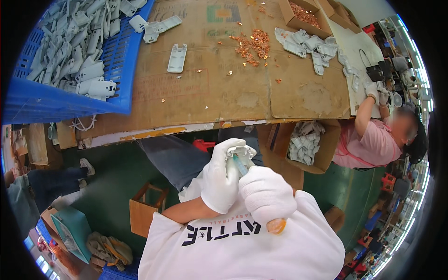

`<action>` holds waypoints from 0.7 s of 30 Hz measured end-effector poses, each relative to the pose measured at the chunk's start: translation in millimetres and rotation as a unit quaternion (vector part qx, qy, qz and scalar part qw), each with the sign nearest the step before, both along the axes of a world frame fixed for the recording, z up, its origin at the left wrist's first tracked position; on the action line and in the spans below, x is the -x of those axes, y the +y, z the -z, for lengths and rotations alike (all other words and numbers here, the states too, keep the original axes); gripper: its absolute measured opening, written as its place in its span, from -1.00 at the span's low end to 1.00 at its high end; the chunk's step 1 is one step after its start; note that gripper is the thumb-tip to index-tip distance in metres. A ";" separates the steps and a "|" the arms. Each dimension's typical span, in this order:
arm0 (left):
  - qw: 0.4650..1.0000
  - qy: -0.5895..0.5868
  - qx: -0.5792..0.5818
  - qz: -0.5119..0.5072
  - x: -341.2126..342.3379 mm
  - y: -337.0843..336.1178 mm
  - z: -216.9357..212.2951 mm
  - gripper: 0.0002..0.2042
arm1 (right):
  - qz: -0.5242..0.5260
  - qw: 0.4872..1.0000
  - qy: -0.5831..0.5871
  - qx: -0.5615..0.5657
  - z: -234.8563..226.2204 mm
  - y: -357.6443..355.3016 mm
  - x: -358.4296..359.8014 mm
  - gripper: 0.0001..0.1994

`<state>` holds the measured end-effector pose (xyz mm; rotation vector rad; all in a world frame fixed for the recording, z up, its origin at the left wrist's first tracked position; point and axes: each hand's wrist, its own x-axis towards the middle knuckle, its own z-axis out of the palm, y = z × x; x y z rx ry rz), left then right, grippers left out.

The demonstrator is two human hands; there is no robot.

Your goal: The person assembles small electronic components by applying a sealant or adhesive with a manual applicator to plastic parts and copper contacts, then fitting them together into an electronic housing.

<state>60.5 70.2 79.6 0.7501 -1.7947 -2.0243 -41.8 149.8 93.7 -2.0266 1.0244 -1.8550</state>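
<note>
Grip: left hand (pixel 221 176) closed around white plastic housing (pixel 241 151), held above lap near front edge of counter (pixel 224 100); right hand (pixel 266 193) fisted on tool (pixel 240 165), shaft tip at housing. Housing probably light, stiff, slightly slippery, thin-edged; best held by sides. Room toward torso; blue basket (pixel 70 103) bounds far left.

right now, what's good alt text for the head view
The left hand, gloved in white, holds a pale plastic part while the gloved right hand holds a tool to it. Beyond lies a cardboard-topped table with copper-coloured bits and a blue crate of pale casings; a co-worker in pink is at right.
</note>
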 end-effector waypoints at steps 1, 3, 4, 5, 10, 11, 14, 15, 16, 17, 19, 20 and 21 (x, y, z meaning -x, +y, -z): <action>1.000 -0.014 0.024 -0.007 -0.7 0.4 -2.7 -0.67 | 0.040 0.996 -0.063 0.044 2.6 -0.1 -4.8 -0.62; 0.998 -0.027 0.051 -0.019 0.4 -1.8 -3.6 -0.67 | 0.024 0.996 -0.066 0.063 1.2 -1.7 -3.1 -0.57; 0.997 -0.011 0.080 -0.017 0.2 -0.8 -2.3 -0.67 | 0.011 0.994 -0.070 0.081 -0.2 -1.6 -0.6 -0.51; 0.994 0.003 0.108 -0.017 -3.3 -0.1 -2.2 -0.67 | -0.136 0.988 0.006 -0.076 -7.1 20.5 22.6 -0.83; 0.985 -0.031 0.172 -0.014 -2.2 -0.7 4.1 -0.66 | -0.095 0.992 -0.021 -0.076 6.9 16.3 18.7 -0.85; 0.987 -0.023 0.156 -0.029 0.4 -1.5 4.4 -0.64 | -0.089 0.993 -0.013 -0.072 8.8 14.3 19.2 -0.83; 0.996 -0.002 0.084 -0.013 13.4 -10.3 4.4 -0.68 | 0.077 0.990 -0.114 -0.016 3.9 2.8 2.2 -0.63; 1.000 0.016 0.007 -0.009 20.2 -12.1 -0.6 -0.69 | 0.085 0.991 -0.108 -0.010 2.7 3.1 6.5 -0.63; 0.997 0.049 -0.036 -0.041 27.5 -9.3 11.1 -0.70 | 0.074 0.997 -0.030 0.017 1.0 4.6 13.2 -0.67; 0.993 0.042 0.094 -0.060 37.2 -17.1 11.3 -0.71 | 0.075 0.995 0.055 0.040 -2.2 11.7 20.3 -0.71; 0.980 0.080 -0.126 -0.129 53.0 -30.5 44.4 -0.68 | 0.209 0.961 0.170 -0.064 9.4 7.7 21.8 -0.81; 0.969 0.099 -0.182 -0.137 47.8 -44.3 57.4 -0.64 | 0.240 0.924 0.243 -0.170 6.2 1.4 18.8 -0.68; 0.969 0.079 -0.184 -0.146 47.7 -54.5 59.4 -0.60 | 0.327 0.884 0.257 -0.215 18.4 -5.6 10.9 -0.59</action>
